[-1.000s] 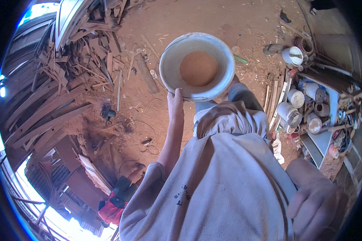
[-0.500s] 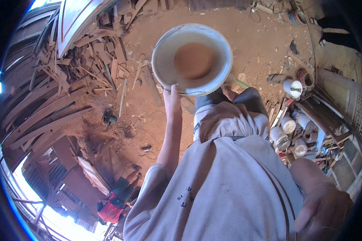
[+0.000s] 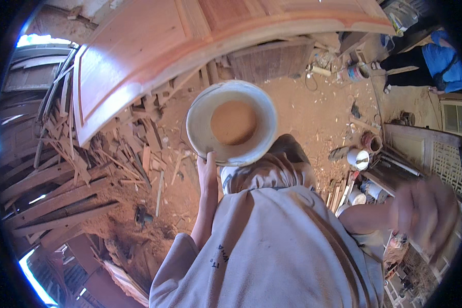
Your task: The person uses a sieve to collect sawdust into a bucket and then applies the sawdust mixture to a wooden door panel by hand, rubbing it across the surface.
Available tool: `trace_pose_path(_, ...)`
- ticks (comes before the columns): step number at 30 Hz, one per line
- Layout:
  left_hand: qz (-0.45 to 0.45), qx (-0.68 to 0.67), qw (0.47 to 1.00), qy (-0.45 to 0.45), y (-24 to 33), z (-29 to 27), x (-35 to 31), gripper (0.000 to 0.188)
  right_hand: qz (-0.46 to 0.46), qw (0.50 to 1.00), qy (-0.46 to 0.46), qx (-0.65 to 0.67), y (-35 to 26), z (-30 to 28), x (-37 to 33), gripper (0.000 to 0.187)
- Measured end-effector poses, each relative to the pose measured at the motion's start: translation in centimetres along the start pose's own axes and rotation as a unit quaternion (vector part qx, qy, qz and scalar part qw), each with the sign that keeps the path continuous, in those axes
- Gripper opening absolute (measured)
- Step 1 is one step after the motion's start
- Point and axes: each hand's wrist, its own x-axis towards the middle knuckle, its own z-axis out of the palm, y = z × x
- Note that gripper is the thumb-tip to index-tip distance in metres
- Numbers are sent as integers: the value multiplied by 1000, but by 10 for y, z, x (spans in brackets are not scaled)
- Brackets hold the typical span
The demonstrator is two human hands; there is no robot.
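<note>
A whitish bucket (image 3: 268, 120) hangs in front of my legs, with brown powder that looks like sawdust (image 3: 234, 123) at its bottom. My left hand (image 3: 207, 163) grips the near-left part of its rim, thumb over the edge and the other fingers hidden beneath. A thin wire handle (image 3: 184, 131) droops along the bucket's left side. Out to the right, apart from the bucket, my right hand (image 3: 427, 215) is raised. Its fingers look bent but are smeared by motion, and I see no object in them.
A large panelled wooden door (image 3: 143, 61) spans the upper left. Below it lies a heap of wood offcuts (image 3: 120, 131) beside long planks (image 3: 56, 218). White pails (image 3: 358, 159) and scrap stand at right. A person in blue (image 3: 444, 66) is at the upper right.
My view has shifted, bringing the panelled door and the person in blue into sight. The bucket appears lower and slightly left, still in my left hand. My right hand has risen and blurred.
</note>
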Motion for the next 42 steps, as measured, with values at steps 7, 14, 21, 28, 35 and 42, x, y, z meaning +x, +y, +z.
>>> trace_pose_path(7, 124, 118, 985, -16, 142, 56, 48, 32, 218, 608, 340, -684, 80, -168, -4, 36)
trace_pose_path(14, 276, 93, 956, 14, 198, 137, 121, 30, 127, 550, 314, -764, 130, -237, 58, 23)
trace_pose_path(21, 350, 214, 911, 40, 248, 219, 164, 27, 83, 623, -64, -775, 193, -317, 208, 36)
trace_pose_path(28, 378, 198, 902, 66, 277, 261, 189, 25, 38, 519, -173, -837, 265, -388, 240, 49)
trace_pose_path(35, 386, 231, 892, 45, 291, 257, 236, 27, 183, 365, -404, -818, 258, -444, 241, 41)
trace_pose_path(42, 436, 268, 859, 7, 315, 253, 270, 36, 47, 420, -198, -884, 271, -458, 307, 45)
